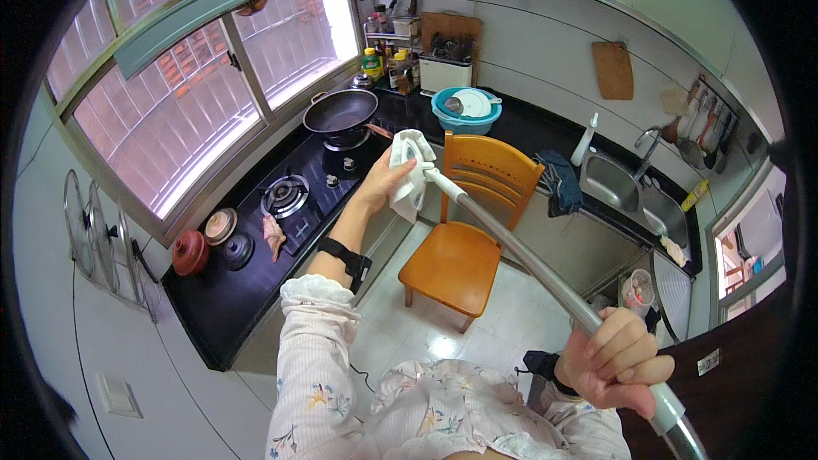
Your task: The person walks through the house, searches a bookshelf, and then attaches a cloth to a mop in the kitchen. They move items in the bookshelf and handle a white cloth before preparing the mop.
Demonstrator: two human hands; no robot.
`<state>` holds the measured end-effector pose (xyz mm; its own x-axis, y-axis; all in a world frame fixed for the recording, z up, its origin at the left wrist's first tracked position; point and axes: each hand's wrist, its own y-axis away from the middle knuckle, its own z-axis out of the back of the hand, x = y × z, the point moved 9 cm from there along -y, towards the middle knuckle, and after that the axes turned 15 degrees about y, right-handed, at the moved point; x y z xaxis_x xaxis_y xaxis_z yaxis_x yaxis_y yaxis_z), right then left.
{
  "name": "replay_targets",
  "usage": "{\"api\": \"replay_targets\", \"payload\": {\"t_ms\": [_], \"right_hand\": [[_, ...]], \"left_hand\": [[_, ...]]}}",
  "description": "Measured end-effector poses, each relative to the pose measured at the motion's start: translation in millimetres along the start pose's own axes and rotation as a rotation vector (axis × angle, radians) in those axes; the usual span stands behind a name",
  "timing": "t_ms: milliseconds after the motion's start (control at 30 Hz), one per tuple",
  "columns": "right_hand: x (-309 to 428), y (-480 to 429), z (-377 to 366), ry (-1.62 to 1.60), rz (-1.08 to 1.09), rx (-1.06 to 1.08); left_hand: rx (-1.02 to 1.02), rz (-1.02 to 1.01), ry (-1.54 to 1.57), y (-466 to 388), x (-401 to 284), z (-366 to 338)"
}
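Note:
Raised before me is a flat mop with a metal pole [530,252], held slantwise with its head up at the far left end. My left hand [381,182] grips the white mop head [409,172], thumb on its face, and a pale cloth wraps around the head. Lower right, my right hand [617,361] is closed around the pole near its light-coloured collar [668,409]. A white swivel joint [444,184] links pole and head. Behind the pole stands a wooden chair [457,262] on the tiled floor [441,338].
Left of me runs a black counter with a gas burner [285,197], a wok [340,110], lidded pots [190,253] and a pinkish cloth [273,237]. Along the back are a blue basin [466,124], a spray bottle [584,140], a dark cloth [559,182] and a steel sink [611,184].

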<state>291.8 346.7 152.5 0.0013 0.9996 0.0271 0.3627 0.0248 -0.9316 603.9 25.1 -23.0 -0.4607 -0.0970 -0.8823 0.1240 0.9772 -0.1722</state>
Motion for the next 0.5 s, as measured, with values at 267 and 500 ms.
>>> {"api": "replay_targets", "payload": {"t_ms": [267,500], "right_hand": [[-30,-36,9,0.028,-0.212,-0.045],[-84,-60,61,0.149,-0.407,-0.29]], "left_hand": [[0.07,-0.025,-0.299,0,29,3],[0.307,0.239,-0.274,8,117,-10]]}}
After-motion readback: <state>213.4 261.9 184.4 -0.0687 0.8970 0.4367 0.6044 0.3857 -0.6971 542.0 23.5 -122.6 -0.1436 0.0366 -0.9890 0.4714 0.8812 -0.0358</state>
